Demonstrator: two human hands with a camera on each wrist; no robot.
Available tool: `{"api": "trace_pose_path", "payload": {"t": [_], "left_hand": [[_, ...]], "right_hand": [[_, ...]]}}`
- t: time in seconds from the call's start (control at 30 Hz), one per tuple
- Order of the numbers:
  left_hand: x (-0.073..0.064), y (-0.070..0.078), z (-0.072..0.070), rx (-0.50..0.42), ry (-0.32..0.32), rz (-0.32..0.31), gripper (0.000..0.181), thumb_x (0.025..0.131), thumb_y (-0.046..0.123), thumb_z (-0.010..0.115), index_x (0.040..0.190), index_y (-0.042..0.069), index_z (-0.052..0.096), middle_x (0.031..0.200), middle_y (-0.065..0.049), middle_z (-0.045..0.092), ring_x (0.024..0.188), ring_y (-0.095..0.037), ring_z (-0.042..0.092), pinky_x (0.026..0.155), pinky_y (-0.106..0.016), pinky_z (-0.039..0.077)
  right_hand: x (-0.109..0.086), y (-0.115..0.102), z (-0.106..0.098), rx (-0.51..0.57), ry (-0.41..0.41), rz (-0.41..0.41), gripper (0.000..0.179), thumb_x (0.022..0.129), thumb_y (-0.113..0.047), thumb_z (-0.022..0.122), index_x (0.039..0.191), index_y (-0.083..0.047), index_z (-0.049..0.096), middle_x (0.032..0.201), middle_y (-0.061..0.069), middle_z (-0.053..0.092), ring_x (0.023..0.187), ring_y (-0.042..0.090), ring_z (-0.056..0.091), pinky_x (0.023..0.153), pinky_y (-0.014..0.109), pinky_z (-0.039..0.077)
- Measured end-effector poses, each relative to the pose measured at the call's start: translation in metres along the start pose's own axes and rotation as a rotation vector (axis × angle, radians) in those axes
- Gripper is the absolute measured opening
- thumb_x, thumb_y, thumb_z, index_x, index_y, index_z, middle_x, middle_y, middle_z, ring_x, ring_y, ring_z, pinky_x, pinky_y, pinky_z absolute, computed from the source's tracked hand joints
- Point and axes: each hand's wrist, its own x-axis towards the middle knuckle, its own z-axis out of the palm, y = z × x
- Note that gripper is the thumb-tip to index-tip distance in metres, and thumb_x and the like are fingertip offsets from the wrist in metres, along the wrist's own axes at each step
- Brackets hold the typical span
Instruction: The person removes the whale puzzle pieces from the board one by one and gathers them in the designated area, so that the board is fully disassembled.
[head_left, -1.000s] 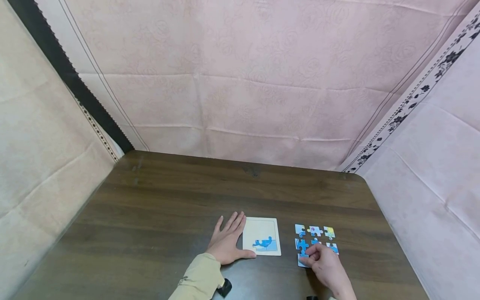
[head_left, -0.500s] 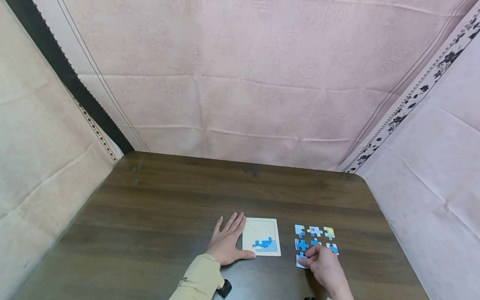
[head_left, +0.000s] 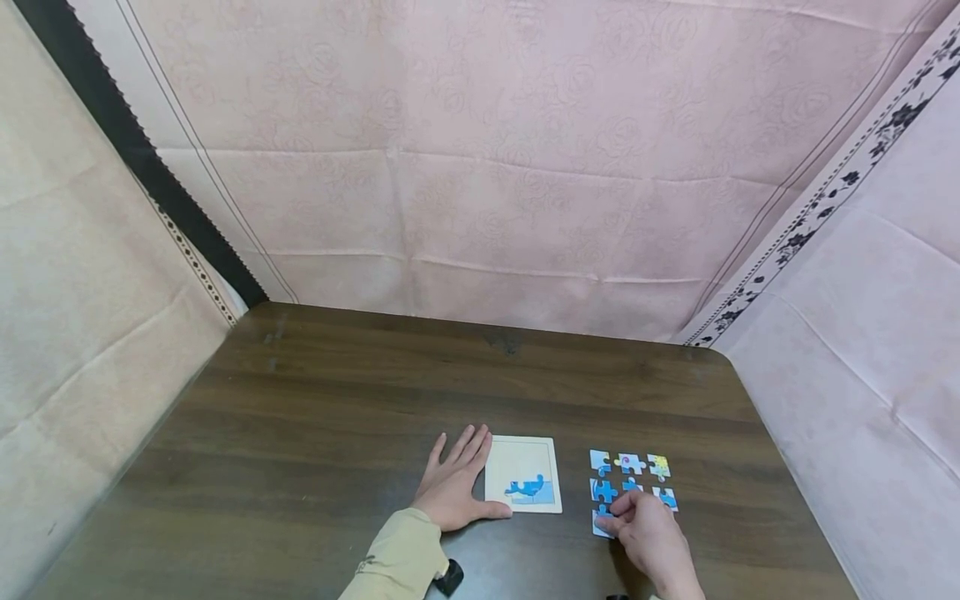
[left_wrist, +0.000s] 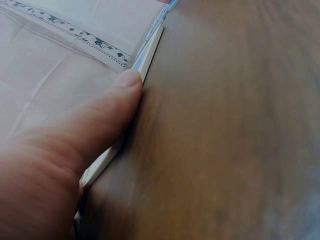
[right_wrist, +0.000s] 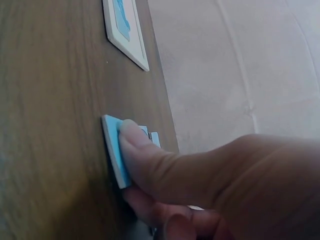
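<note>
My left hand [head_left: 456, 490] lies spread with straight fingers along the left side of a pale puzzle board [head_left: 519, 457]. Its thumb touches the board's near edge, as the left wrist view shows too. Joined blue puzzle pieces [head_left: 536, 493] fill the board's lower right. To the right, my right hand [head_left: 654, 537] pinches a light-blue puzzle piece [right_wrist: 113, 145] between thumb and fingers at the near left of the loose pieces. The thumb lies over the piece's face, and the fingers are partly hidden.
Several loose puzzle pieces lie in rows by my right hand, among them a yellow one [head_left: 658, 465] at the far right corner. The brown wooden table [head_left: 337, 400] ends at a pink cloth backdrop [head_left: 487, 208]. Pale cloths hang on both sides.
My right hand and the pinched puzzle piece have shifted slightly left since a second ago, then nearly stopped. The left hand and board have stayed in place.
</note>
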Motion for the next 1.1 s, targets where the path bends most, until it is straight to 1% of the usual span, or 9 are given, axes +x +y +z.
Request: {"api": "trace_pose_path", "payload": {"t": [0.07, 0.2, 0.37, 0.57, 0.7, 1.0, 1.1], "left_hand": [[0.0, 0.001, -0.001, 0.01, -0.002, -0.003, 0.113, 0.074, 0.08, 0.057, 0.156, 0.011, 0.02, 0.162, -0.003, 0.015, 0.149, -0.023, 0.01, 0.116, -0.055, 0.001], [0.0, 0.002, -0.001, 0.016, -0.013, -0.014, 0.113, 0.074, 0.08, 0.056, 0.156, 0.012, 0.019, 0.162, -0.002, 0.014, 0.149, -0.022, 0.009, 0.116, -0.054, 0.001], [-0.001, 0.001, 0.0, 0.004, -0.003, -0.002, 0.113, 0.075, 0.079, 0.057, 0.156, 0.01, 0.021, 0.162, -0.003, 0.015, 0.149, -0.024, 0.01, 0.115, -0.055, 0.001], [0.0, -0.001, 0.005, -0.028, 0.014, 0.004, 0.114, 0.074, 0.08, 0.058, 0.156, 0.011, 0.02, 0.162, -0.003, 0.014, 0.149, -0.023, 0.007, 0.115, -0.054, -0.004], [0.001, -0.002, 0.006, -0.024, 0.015, -0.002, 0.115, 0.073, 0.081, 0.057, 0.156, 0.011, 0.019, 0.163, -0.002, 0.013, 0.149, -0.022, 0.006, 0.115, -0.054, -0.005], [0.002, -0.001, 0.002, 0.009, 0.007, -0.002, 0.113, 0.074, 0.079, 0.058, 0.156, 0.01, 0.021, 0.162, -0.004, 0.016, 0.149, -0.024, 0.01, 0.115, -0.056, 0.0], [0.002, -0.001, 0.003, 0.02, -0.008, -0.012, 0.113, 0.074, 0.08, 0.057, 0.156, 0.012, 0.019, 0.163, -0.002, 0.013, 0.149, -0.022, 0.008, 0.115, -0.055, -0.001]], "right_hand": [[0.0, 0.0, 0.0, -0.007, -0.004, 0.006, 0.028, 0.079, -0.026, 0.081, 0.085, -0.005, 0.064, 0.072, 0.002, 0.057, 0.067, 0.019, 0.05, 0.058, 0.031, 0.04], [-0.002, -0.001, -0.001, -0.025, -0.007, 0.005, 0.027, 0.079, -0.027, 0.081, 0.084, -0.006, 0.064, 0.071, 0.002, 0.057, 0.067, 0.019, 0.049, 0.058, 0.031, 0.039], [-0.003, -0.001, -0.001, -0.051, -0.011, -0.008, 0.027, 0.079, -0.027, 0.081, 0.084, -0.008, 0.064, 0.071, 0.0, 0.057, 0.067, 0.018, 0.049, 0.059, 0.033, 0.038], [-0.003, -0.001, 0.0, -0.072, -0.001, -0.033, 0.025, 0.079, -0.026, 0.082, 0.083, -0.009, 0.063, 0.07, -0.001, 0.057, 0.066, 0.017, 0.05, 0.059, 0.033, 0.038], [-0.004, -0.001, -0.001, -0.09, 0.007, -0.044, 0.025, 0.079, -0.026, 0.082, 0.083, -0.01, 0.063, 0.07, -0.001, 0.057, 0.066, 0.016, 0.05, 0.061, 0.035, 0.039], [-0.008, -0.007, -0.003, -0.12, 0.032, -0.099, 0.024, 0.079, -0.021, 0.082, 0.085, -0.011, 0.06, 0.069, -0.003, 0.055, 0.064, 0.014, 0.051, 0.066, 0.042, 0.041], [-0.011, -0.009, -0.003, -0.115, 0.043, -0.127, 0.024, 0.079, -0.019, 0.082, 0.085, -0.012, 0.06, 0.069, -0.004, 0.055, 0.064, 0.014, 0.051, 0.065, 0.041, 0.042]]}}
